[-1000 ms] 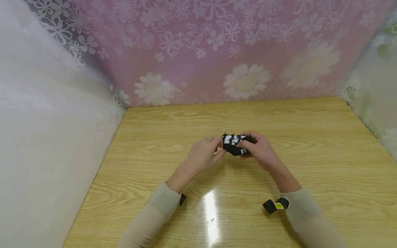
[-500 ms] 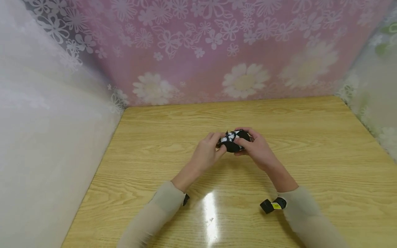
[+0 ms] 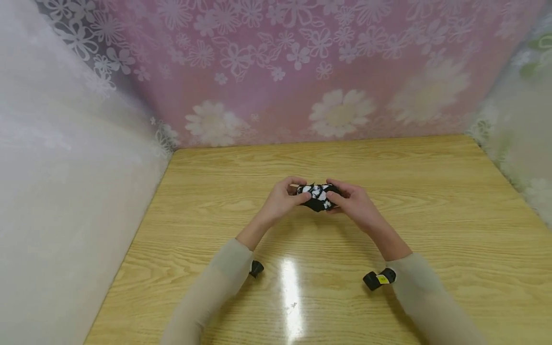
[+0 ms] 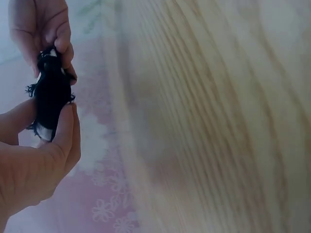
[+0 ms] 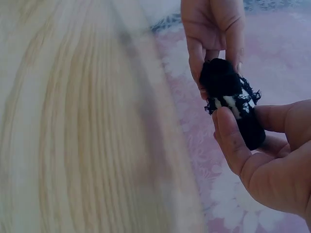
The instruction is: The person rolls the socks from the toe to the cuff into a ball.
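A rolled-up black-and-white sock (image 3: 317, 197), knitted, with loose black threads sticking out, is held above the table between both hands. My left hand (image 3: 279, 200) grips its left end, thumb on the near side and fingers behind. My right hand (image 3: 357, 205) pinches the right end in the same way. In the left wrist view the dark side of the sock (image 4: 51, 97) shows between the thumb and fingers. The right wrist view shows the sock (image 5: 231, 99) with white patches and frayed threads at its middle. Both ends are partly hidden by the fingers.
Under the hands lies a wood-grain table (image 3: 215, 191) with a bright light reflection near its front. A pink flowered curtain (image 3: 267, 96) stands behind its back edge, with pale sheets on the left and right. Black wrist cameras (image 3: 379, 279) hang at both sleeves.
The sock and my right hand have shifted a little left. My left hand's thumb and fingers, at the sock's left edge a second ago, now lie further over it in a firmer grip.
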The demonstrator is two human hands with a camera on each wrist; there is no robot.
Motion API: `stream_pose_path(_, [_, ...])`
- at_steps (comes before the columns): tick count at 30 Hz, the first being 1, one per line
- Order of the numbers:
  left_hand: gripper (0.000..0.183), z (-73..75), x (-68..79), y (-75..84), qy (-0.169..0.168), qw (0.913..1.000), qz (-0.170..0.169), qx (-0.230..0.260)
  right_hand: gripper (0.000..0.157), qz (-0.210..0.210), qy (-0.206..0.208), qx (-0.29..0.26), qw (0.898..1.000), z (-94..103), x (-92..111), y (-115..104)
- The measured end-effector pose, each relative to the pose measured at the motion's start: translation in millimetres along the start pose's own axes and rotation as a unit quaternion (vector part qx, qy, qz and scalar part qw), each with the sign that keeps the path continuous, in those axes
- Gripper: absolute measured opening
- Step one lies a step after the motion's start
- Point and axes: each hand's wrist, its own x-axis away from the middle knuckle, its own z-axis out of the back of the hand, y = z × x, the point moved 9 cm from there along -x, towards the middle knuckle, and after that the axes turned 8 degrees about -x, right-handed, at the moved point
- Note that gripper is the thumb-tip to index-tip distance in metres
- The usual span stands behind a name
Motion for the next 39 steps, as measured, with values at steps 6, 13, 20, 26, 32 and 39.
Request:
stream_pose_path(6, [0.034,-6.3,-16.3,-11.9,-0.019,0.9955,0.020,-0.091,0.052,-0.007,0.018,0.068,0.998,10.4,-13.7,11.2])
stream_pose_path(13, [0.027,-4.9,-25.7,-23.4,-0.010,0.9823,0.031,-0.184,0.050,-0.017,0.022,0.139,0.990,15.0,-34.4,28.0])
stream_pose_path(20, [0.026,3.8,-25.9,-36.5,0.004,0.9811,0.060,-0.184,0.048,-0.014,0.018,0.219,0.975,9.2,-44.2,35.3])
stream_pose_path(26, [0.028,8.7,-25.2,-40.5,0.009,0.9784,0.069,-0.195,0.050,0.003,0.009,0.233,0.972,2.9,-47.6,35.1])
stream_pose_path(32, [0.037,10.3,-22.4,-32.6,0.010,0.9761,0.053,-0.211,0.057,-0.006,-0.001,0.249,0.969,6.8,-43.1,37.0])
stream_pose_path(39, [0.055,16.5,-11.1,-18.7,-0.001,0.9586,0.016,-0.284,0.062,0.018,-0.003,0.313,0.950,13.7,-29.2,27.0])
